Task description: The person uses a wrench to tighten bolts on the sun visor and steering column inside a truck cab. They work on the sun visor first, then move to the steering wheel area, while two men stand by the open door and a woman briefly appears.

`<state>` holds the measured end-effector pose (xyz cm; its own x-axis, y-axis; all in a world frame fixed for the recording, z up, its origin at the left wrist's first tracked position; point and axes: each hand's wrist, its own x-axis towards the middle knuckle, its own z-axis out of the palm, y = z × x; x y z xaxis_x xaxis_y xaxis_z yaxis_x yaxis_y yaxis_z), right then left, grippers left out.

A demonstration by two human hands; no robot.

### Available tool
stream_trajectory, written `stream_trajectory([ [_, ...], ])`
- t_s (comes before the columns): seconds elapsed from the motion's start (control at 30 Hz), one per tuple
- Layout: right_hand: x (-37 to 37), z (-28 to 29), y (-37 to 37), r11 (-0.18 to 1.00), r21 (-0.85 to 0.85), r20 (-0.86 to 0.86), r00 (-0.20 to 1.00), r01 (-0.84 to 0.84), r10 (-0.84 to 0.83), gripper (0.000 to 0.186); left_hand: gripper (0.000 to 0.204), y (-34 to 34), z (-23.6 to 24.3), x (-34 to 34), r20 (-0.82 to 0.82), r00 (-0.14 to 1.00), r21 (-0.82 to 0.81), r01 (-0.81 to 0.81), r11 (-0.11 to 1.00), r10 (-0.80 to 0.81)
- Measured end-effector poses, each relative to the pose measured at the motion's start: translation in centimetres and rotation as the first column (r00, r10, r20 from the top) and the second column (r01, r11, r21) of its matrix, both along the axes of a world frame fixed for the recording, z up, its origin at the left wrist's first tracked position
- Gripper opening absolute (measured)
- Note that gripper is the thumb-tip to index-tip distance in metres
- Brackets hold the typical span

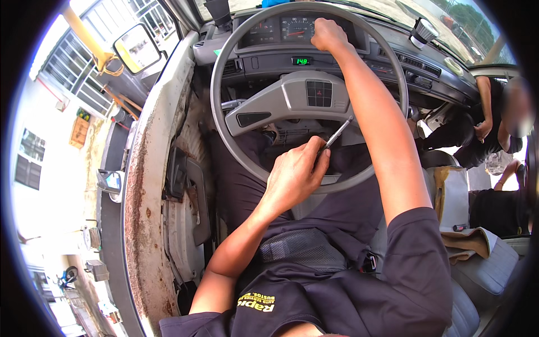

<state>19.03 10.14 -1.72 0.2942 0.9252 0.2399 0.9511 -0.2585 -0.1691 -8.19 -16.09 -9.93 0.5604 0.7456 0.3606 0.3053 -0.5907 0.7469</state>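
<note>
My left hand (297,171) is closed around a slim silver pen-like tool (339,132), which points up and to the right in front of the lower steering wheel. The hand hides the tool's other end. My right arm reaches over the steering wheel (217,92) to the dashboard. There my right hand (330,35) is closed, fingers curled, at the right part of the gauge cluster (296,29). What its fingers grip, if anything, is hidden. Below the cluster, a small display (301,60) glows green.
On the left the doorway shows a rusty sill (147,224) and a side mirror (137,48). A black-and-white cup-shaped object (423,32) stands on the right of the dashboard. Two other people, one a person in dark clothes (457,132), are at the right, by the passenger seat (485,264).
</note>
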Motion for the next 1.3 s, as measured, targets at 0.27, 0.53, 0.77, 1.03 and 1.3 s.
stream_trajectory([
  [0.27, 3.0, -1.3, 1.0, 0.997, 0.016, -0.117, 0.990, 0.075, -0.073, 0.044, 0.020, 0.0, 0.0, 0.3, 0.019, 0.999, -0.020, 0.038, 0.999, -0.038],
  [0.53, 1.5, -1.2, -0.1, 1.000, 0.026, 0.005, 1.000, 0.001, -0.002, 0.047, 0.019, 0.1, -0.2, -0.1, 0.038, 0.999, 0.021, -0.008, 1.000, 0.007],
  [0.77, 1.0, -0.5, -1.4, 0.999, 0.012, -0.087, 0.996, 0.034, -0.033, 0.054, 0.018, -0.1, -0.3, -0.3, 0.008, 1.000, 0.081, -0.024, 0.996, 0.023],
  [1.03, 0.9, -1.1, -0.6, 0.997, 0.050, -0.014, 0.998, 0.062, -0.061, 0.057, 0.019, -0.4, 0.0, -0.2, -0.019, 1.000, 0.062, -0.020, 0.998, 0.021],
  [1.3, 2.3, -2.4, 0.8, 0.990, 0.126, 0.051, 0.997, 0.059, -0.066, 0.051, 0.020, -0.7, 0.8, 0.1, -0.061, 0.997, 0.010, 0.056, 0.998, -0.055],
])
